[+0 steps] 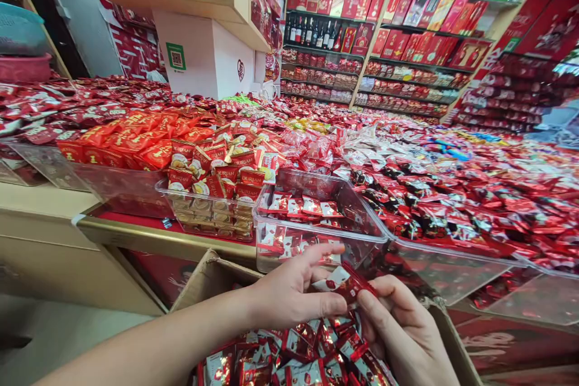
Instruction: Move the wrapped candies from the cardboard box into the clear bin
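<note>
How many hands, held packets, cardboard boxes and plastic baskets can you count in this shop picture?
hands: 2 (left hand, right hand)
held packet: 1
cardboard box: 1
baskets: 2 (teal basket, pink basket)
total: 6
</note>
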Demonstrator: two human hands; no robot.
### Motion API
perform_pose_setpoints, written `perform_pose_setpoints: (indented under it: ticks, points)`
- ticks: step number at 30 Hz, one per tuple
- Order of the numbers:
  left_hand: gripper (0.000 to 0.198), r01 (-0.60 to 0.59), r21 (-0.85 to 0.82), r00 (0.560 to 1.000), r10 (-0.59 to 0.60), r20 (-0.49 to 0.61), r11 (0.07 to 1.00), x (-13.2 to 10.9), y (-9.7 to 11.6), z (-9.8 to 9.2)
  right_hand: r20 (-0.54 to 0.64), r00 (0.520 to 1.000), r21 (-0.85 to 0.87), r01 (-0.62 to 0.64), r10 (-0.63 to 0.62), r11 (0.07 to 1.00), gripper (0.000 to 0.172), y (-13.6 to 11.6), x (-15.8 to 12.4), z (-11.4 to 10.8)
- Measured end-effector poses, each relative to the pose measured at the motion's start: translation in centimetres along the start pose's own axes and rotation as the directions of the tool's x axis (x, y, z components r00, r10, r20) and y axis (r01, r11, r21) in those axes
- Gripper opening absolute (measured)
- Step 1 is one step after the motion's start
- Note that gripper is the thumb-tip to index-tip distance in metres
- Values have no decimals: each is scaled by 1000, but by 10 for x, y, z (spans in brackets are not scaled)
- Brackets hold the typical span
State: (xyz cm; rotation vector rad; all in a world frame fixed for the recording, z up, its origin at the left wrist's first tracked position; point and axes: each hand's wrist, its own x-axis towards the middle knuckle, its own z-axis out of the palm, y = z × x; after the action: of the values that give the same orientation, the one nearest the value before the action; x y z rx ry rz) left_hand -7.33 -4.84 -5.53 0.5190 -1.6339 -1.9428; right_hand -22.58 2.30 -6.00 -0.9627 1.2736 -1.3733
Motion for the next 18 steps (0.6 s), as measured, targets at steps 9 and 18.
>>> perform_pose_setpoints:
  ticks: [9,18]
  points:
    - [29,-430,801,818,555,151,416,-10,5,-7,142,989,284,-73,33,956,46,1,4,5]
    - [37,-408,663,794,602,-82,628,-7,-4,-2,-12,996,159,89,-88,983,30,-1,4,1]
